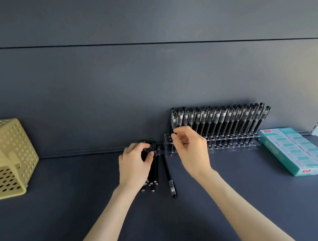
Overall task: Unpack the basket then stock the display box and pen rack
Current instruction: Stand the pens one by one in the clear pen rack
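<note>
Left of frame, your basket (7, 156) lies on its side. At right, the teal display box (299, 148) looks full. At centre right, the pen rack (225, 123) is nearly full. Your left hand (135, 164) grips the bundle of pens (153, 173) on the shelf, and your right hand (190, 146) pinches the leftmost pen (174, 118) in the rack. A loose pen (169, 177) lies between the two hands. A hurried push could knock neighbouring pens askew, and a stray wrist could set the loose one rolling.
</note>
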